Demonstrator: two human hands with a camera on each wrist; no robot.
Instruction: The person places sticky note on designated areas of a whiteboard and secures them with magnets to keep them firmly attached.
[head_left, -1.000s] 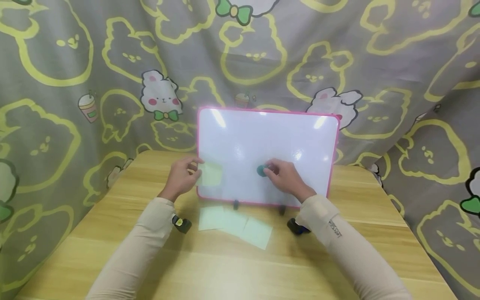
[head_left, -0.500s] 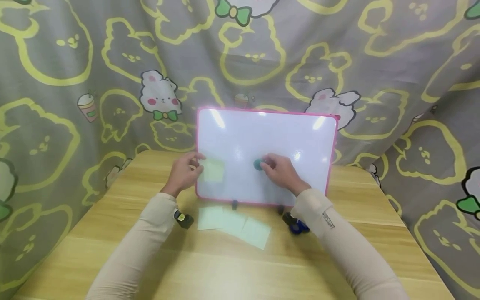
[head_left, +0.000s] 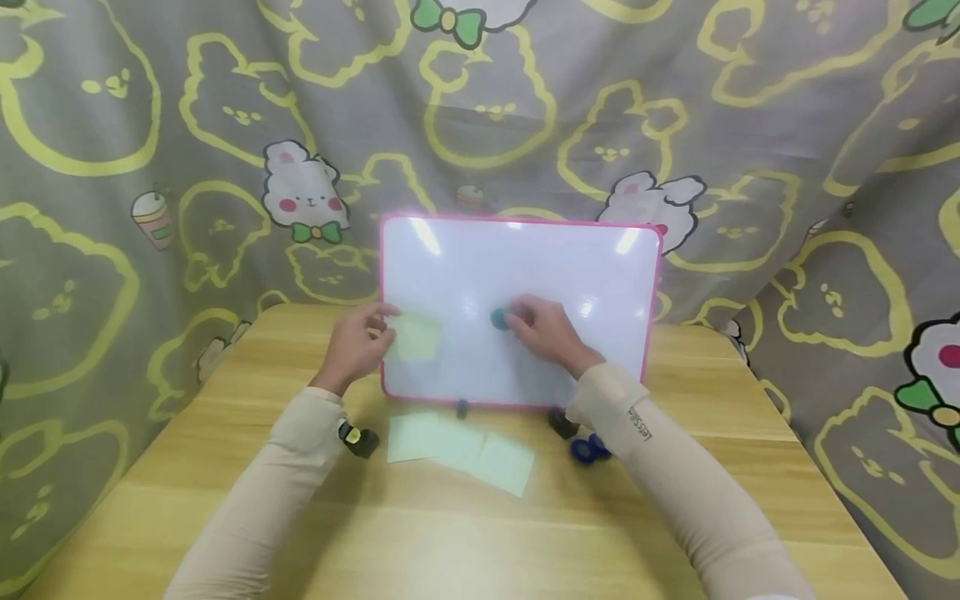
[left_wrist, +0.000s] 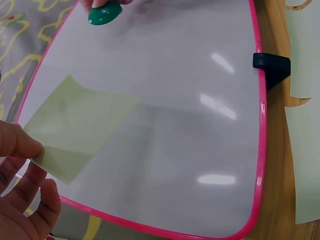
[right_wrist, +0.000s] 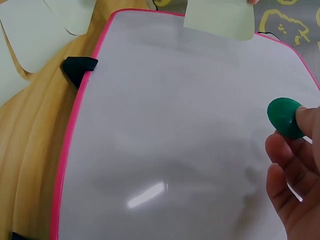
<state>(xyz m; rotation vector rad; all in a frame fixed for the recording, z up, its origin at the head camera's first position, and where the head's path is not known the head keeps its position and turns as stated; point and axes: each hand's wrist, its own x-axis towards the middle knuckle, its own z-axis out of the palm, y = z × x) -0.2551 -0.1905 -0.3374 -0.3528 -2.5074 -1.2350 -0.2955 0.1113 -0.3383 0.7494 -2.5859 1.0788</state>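
Observation:
In the head view my left hand [head_left: 360, 342] is at the left edge of a pink-framed whiteboard [head_left: 525, 267]. It pinches the edge of a pale green paper sheet [left_wrist: 82, 117] between thumb and fingers, and the sheet spreads in front of the white surface. My right hand [head_left: 546, 329] is before the middle of the board. Its thumb and fingers pinch a shiny green round magnet [right_wrist: 285, 117]; the side turned to the palm is hidden. The board stands tilted back on small black feet [left_wrist: 272, 65].
Several pale green sheets [head_left: 461, 446] lie partly overlapped on the wooden table [head_left: 465, 542] before the board. Blue scissors handles [head_left: 585, 450] lie near the right sleeve. A patterned curtain [head_left: 495, 125] hangs behind.
My right hand has moved a little left across the board with the magnet. The sheet in my left hand has shifted slightly up and inward. More of the blue handles shows beside the right sleeve.

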